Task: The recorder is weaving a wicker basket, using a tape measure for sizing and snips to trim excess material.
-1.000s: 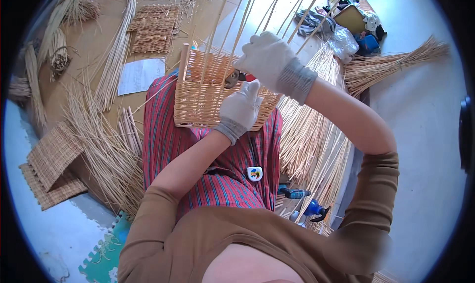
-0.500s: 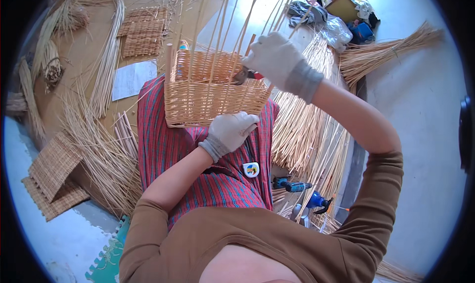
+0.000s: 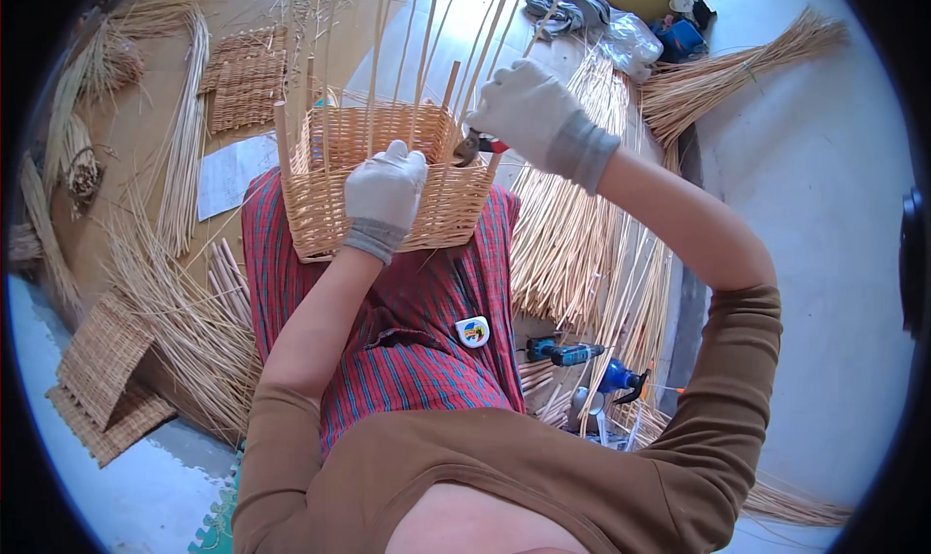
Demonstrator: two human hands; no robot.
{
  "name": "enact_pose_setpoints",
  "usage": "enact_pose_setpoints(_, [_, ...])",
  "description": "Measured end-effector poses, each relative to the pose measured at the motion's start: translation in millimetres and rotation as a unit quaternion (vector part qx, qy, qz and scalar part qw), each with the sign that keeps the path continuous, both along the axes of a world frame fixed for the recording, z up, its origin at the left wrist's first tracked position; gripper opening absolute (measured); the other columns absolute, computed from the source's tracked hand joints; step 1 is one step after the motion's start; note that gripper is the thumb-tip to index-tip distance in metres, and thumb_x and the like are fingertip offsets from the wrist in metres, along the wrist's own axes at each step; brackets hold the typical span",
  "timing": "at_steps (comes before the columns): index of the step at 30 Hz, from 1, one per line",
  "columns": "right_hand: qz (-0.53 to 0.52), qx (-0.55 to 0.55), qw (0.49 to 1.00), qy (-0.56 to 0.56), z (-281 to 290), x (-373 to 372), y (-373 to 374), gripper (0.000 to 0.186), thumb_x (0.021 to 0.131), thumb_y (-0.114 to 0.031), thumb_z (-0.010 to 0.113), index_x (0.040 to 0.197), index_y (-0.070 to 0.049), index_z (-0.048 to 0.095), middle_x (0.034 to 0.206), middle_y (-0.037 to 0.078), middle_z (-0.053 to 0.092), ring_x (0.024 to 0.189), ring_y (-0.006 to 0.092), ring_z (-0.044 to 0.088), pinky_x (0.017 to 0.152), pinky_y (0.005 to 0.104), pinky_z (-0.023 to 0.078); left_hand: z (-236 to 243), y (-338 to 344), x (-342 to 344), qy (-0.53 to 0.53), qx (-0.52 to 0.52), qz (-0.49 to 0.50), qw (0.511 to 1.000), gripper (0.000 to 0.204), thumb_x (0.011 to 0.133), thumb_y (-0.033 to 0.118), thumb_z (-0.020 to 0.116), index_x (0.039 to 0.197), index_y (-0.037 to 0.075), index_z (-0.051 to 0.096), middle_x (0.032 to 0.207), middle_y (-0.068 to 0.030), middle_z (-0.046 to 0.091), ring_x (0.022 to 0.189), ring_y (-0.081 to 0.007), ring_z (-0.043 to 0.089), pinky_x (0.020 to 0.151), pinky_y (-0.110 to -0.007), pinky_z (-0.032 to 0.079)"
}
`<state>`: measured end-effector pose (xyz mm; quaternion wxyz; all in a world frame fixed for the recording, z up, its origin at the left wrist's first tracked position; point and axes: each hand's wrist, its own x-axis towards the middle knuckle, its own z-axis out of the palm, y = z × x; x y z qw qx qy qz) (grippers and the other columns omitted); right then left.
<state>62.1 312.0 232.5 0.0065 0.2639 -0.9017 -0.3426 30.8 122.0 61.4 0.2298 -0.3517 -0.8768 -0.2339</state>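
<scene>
A partly woven wicker basket [image 3: 436, 205] rests on my lap, with tall upright stakes [image 3: 427, 45] rising from its sides. My left hand [image 3: 385, 190], in a white knit glove, is closed over the near rim, fingers curled around the weave. Also gloved, my right hand [image 3: 527, 118] is raised at the basket's right corner. It grips red-handled pruning shears [image 3: 468, 149], whose dark metal jaws lie at the near rim by the right corner. Most of the handles are hidden in the glove.
A striped cloth [image 3: 417, 379] covers my lap, with a small tape measure [image 3: 472, 332] on it. Bundles of reeds [image 3: 572, 244] lie to the right, near a cordless drill [image 3: 562, 351] and a blue bottle [image 3: 618, 378]. Woven mats [image 3: 107, 350] and loose reeds [image 3: 184, 312] lie left.
My left hand has moved from beneath the basket's lower front edge up to its near rim. The basket now appears tilted slightly differently and farther left; my right hand still holds the shears.
</scene>
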Motion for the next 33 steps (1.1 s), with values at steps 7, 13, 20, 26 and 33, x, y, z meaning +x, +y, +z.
enact_pose_setpoints(7, [-0.044,-0.085,0.994,-0.052,6,21,31,0.020,0.083,-0.020,0.074,0.103,-0.025,0.076,0.086,0.003,0.065,0.085,0.0221,0.068,0.080,0.0370,0.054,8,-3,10,0.023,0.090,-0.016,0.996,0.015,0.092,0.026,0.068,0.105,0.019,0.068,0.091,-0.0035,0.058,0.067,-0.0265,0.065,0.059,-0.043,0.052])
enact_pose_setpoints(13, [-0.018,-0.034,0.998,0.044,16,42,75,0.037,0.082,-0.014,0.074,0.116,-0.029,0.074,0.089,0.000,0.066,0.087,0.0184,0.066,0.082,0.0332,0.053,0,44,23,-0.161,-0.044,-0.006,0.986,0.015,0.101,0.030,0.058,0.103,0.017,0.065,0.096,-0.0078,0.065,0.074,-0.0324,0.070,0.062,-0.045,0.055])
enact_pose_setpoints(20, [-0.003,-0.005,0.997,0.072,-19,38,72,0.027,0.088,-0.018,0.070,0.114,-0.025,0.067,0.092,-0.001,0.065,0.095,0.0161,0.067,0.083,0.0322,0.053,-6,50,21,-0.203,0.015,0.004,0.979,0.014,0.101,0.030,0.059,0.107,0.022,0.068,0.094,-0.0100,0.065,0.079,-0.0341,0.069,0.066,-0.047,0.056])
enact_pose_setpoints(26, [-0.067,-0.166,0.984,0.009,-23,53,121,0.038,0.087,-0.030,0.073,0.124,-0.030,0.067,0.081,0.000,0.060,0.072,0.0165,0.064,0.061,0.0321,0.050,-6,42,13,-0.254,0.035,-0.065,0.964,0.022,0.095,0.017,0.062,0.113,0.025,0.072,0.097,-0.0120,0.066,0.085,-0.0355,0.068,0.073,-0.046,0.056])
enact_pose_setpoints(33, [-0.347,-0.601,0.712,0.106,-106,78,151,0.024,0.093,-0.025,0.066,0.107,-0.006,0.065,0.086,0.017,0.070,0.068,0.0307,0.068,0.066,0.0404,0.055,42,-16,29,-0.309,0.097,-0.116,0.939,0.034,0.085,0.041,0.077,0.111,0.019,0.074,0.090,-0.0097,0.062,0.081,-0.0272,0.067,0.074,-0.041,0.055])
